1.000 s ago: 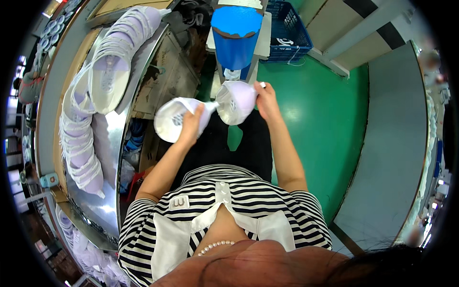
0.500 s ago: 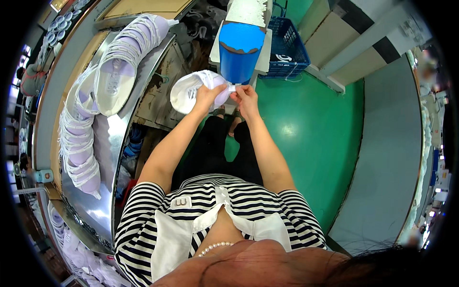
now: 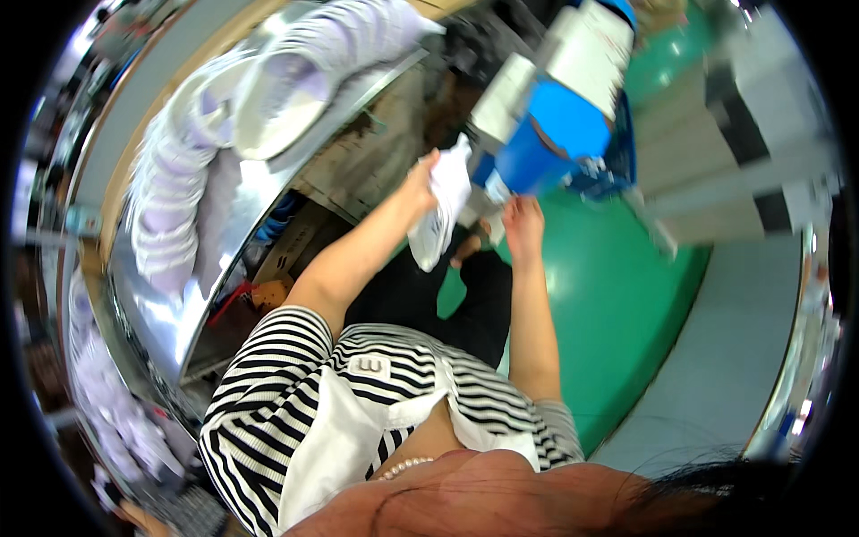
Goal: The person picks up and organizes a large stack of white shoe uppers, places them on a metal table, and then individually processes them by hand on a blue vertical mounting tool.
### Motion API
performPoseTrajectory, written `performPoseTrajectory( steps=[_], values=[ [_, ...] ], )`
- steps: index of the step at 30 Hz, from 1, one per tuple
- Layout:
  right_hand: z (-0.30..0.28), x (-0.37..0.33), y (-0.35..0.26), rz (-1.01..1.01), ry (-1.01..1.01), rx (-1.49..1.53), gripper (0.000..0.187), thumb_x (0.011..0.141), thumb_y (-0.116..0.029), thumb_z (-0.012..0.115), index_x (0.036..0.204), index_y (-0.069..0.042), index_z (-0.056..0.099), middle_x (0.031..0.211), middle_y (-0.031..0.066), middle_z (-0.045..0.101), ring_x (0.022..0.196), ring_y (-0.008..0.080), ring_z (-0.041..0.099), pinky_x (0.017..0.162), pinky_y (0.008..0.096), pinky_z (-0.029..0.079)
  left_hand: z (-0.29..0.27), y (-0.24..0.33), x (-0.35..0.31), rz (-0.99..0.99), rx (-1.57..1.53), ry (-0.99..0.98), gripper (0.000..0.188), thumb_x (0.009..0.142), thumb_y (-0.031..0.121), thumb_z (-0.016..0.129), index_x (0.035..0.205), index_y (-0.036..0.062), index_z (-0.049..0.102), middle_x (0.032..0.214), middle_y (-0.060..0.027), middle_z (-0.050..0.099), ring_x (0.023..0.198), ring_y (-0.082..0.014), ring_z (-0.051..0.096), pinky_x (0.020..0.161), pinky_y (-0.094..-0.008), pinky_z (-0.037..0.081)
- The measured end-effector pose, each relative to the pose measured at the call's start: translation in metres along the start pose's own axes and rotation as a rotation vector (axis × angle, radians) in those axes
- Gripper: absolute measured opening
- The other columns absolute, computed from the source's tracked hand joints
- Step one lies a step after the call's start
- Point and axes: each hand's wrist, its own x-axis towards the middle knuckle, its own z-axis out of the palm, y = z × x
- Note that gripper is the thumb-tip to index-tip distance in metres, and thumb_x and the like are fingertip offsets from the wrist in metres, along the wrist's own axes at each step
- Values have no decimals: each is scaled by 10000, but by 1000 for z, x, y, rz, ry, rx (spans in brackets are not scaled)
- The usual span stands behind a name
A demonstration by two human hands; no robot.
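Note:
My left hand grips a white and lilac shoe upper, which hangs edge-on between my arms above my legs. Apart from the upper, my right hand is raised just below the blue-covered machine. Its fingers are curled together; whatever they pinch, if anything, is too small and blurred to make out. A small white piece shows at the machine's lower end, beside the right fingertips. On the metal-topped bench at left, more lilac shoe uppers lie nested in long curved rows.
Behind the machine stands a blue plastic crate, partly hidden. A grey panel rises at the right of the green floor. Under the bench are boxes and loose items. More pale uppers are piled at the lower left.
Both hands were together on the shoe upper by the machine. My right hand has let go of it; the left has turned the upper edge-on. The whole view has swung, shifting surroundings rightward.

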Motion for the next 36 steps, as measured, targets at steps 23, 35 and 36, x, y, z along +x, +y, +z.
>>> performPoseTrajectory(
  steps=[23,35,36],
  values=[
    [-40,-97,78,482,-79,-793,123,910,-204,576,961,-92,572,817,29,637,654,97,578,567,225,474,29,254,-82,1681,1023,581,775,680,360,753,1198,-102,406,1116,-315,521,1054,-454,481,949,-462,372],
    [407,-25,111,-70,-992,-795,274,888,-135,580,1086,45,521,991,104,589,871,164,588,816,277,471,-135,88,-420,2097,1232,1382,536,716,40,688,1183,-31,434,1263,-229,420,1171,-377,393,984,-456,320],
    [438,-13,136,-105,-1033,-764,323,870,-142,606,1101,60,509,1013,119,586,882,174,585,822,285,468,-148,93,-435,2034,1178,1495,656,725,72,703,1274,-37,361,1306,-242,381,1226,-393,349,1015,-457,297]
  ],
)
